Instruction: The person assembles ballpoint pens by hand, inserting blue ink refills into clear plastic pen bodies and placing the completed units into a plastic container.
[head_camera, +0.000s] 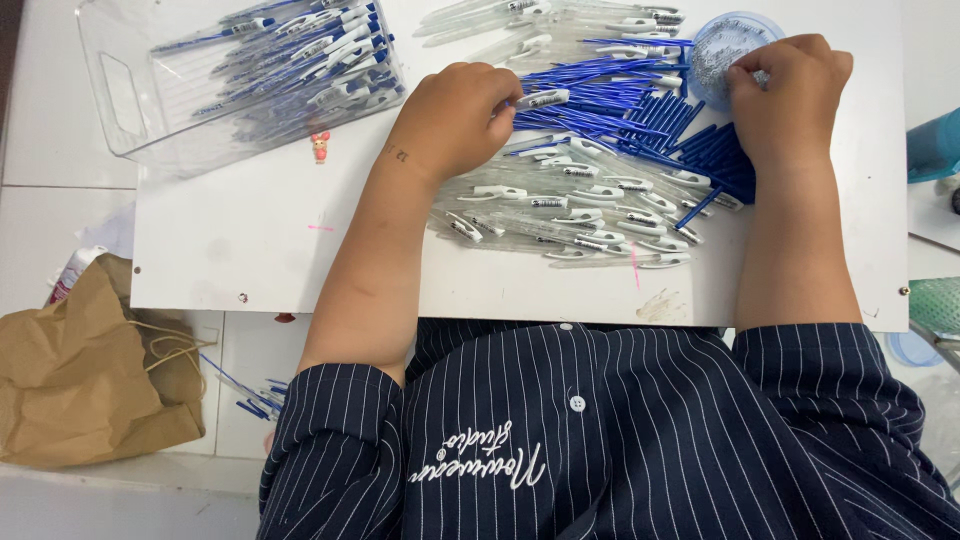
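Lying nearest on white board (250, 250): clear pen barrels (580, 215) w/ white clips. Beyond, blue refills (640, 120) heaped btwn hands. Left hand (455, 115) curled, fingers pinched on one clipped barrel (542, 98). Right hand (785, 85) at round blue tub (725, 40) of small bits, fingertips bunched together; can't tell what they grip. Far left: clear bin (130, 100) holds finished pens (300, 55).

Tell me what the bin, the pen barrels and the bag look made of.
Bin: clear, glossy plastic; the tabletop shows through it.
Pen barrels: transparent plastic, apparently, with white clips.
Bag: brown, matte, creased paper, probably kraft.
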